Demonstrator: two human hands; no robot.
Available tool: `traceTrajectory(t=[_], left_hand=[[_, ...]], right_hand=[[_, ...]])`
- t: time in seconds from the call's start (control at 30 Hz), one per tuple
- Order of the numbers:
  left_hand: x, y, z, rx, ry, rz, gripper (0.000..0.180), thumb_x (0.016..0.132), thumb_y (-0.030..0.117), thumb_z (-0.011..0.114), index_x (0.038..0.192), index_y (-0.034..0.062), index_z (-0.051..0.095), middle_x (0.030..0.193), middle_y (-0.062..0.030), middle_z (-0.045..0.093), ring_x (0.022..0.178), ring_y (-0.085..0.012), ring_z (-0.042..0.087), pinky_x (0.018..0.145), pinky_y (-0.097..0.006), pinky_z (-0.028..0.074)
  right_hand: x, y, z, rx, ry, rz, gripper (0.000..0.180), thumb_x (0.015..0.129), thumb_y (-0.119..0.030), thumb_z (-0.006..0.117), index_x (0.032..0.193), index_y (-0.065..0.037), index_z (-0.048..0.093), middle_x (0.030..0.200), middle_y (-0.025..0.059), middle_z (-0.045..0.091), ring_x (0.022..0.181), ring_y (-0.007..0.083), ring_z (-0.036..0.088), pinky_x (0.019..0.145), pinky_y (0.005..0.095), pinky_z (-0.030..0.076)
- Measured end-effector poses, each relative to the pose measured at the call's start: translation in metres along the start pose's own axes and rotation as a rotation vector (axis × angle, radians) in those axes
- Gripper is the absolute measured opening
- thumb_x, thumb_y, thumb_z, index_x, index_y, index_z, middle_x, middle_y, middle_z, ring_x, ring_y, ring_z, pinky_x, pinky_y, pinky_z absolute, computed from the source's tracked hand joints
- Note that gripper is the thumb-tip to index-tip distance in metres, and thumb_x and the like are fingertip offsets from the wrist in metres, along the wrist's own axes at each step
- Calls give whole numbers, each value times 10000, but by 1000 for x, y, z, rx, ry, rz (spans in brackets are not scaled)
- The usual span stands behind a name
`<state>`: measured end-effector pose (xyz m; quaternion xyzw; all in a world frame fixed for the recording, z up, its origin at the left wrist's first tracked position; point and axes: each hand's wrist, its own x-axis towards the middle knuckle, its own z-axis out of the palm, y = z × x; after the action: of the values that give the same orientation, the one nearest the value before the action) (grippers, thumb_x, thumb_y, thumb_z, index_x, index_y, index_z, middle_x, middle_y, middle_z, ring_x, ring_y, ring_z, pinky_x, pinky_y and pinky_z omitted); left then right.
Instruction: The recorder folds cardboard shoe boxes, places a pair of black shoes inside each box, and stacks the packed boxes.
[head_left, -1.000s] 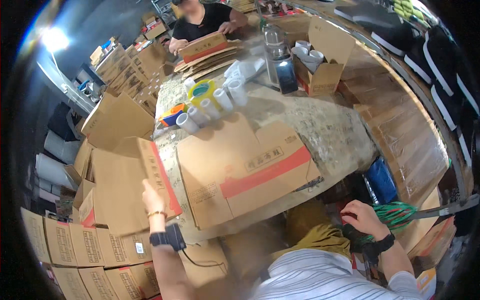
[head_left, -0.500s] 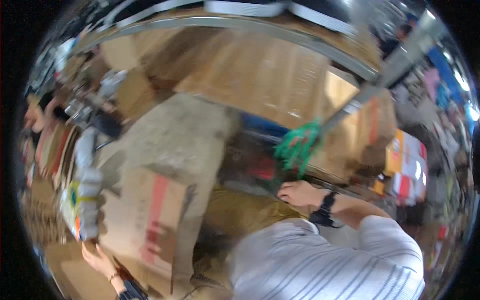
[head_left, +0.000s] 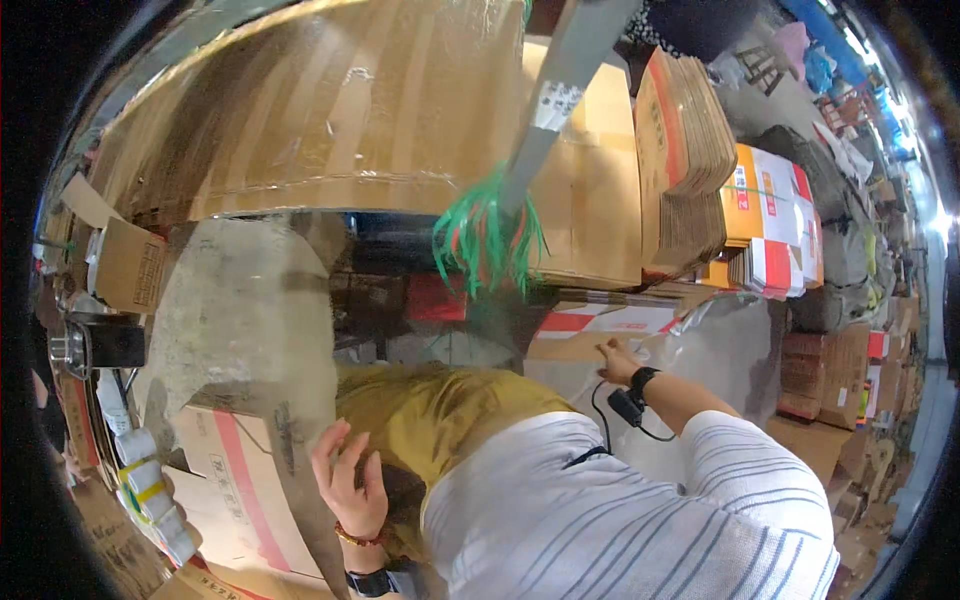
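Cardboard box (head_left: 235, 480) with one red stripe lies flat on the counter (head_left: 240, 300) edge beneath the open left hand (head_left: 350, 480), while the right hand (head_left: 620, 362), fingers spread, touches one red-and-white carton (head_left: 590, 325) beside two cardboard stacks.

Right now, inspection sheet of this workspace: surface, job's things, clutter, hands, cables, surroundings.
Surface: speckled stone table, largely bare at its near end.
Job's things: flattened carton with red stripe on the table edge; flat red-and-white carton low on the right.
Clutter: rolls of tape, a small open box.
Hands: left hand open, beside the striped carton; right hand reaching to the flat carton, grip unclear.
Cables: thin black cable from a wrist device.
Surroundings: stacked flat cartons, green strapping on a post.
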<state>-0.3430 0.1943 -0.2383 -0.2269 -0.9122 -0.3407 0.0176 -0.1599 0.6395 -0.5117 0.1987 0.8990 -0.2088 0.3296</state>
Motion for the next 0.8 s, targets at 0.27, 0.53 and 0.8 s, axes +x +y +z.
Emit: traceTrajectory(t=[0.27,0.53,0.8], left_hand=[[4,-9,10,77,16,-177,249,779,-18,598,1026,11,615,1140,-174,531,1011,-324,547,883,-398,443],[8,-7,-3,162,47,-279,229,797,-17,577,1021,11,616,1187,-156,527,1070,-302,521,943,-381,409],[-2,-5,8,147,120,-289,260,766,0,620,1022,39,638,1140,-166,545,1040,-320,540,898,-396,431]], right_hand=[[41,9,-23,-214,-51,180,856,674,-283,762,1388,-95,330,1407,198,280,1227,406,397,1007,465,398],[132,38,-14,-285,-164,103,1017,582,-427,800,1360,32,333,1381,301,316,1318,423,265,1106,480,237],[130,50,4,-303,-72,123,1003,619,-361,776,1399,5,264,1420,250,297,1298,412,305,1102,472,251]])
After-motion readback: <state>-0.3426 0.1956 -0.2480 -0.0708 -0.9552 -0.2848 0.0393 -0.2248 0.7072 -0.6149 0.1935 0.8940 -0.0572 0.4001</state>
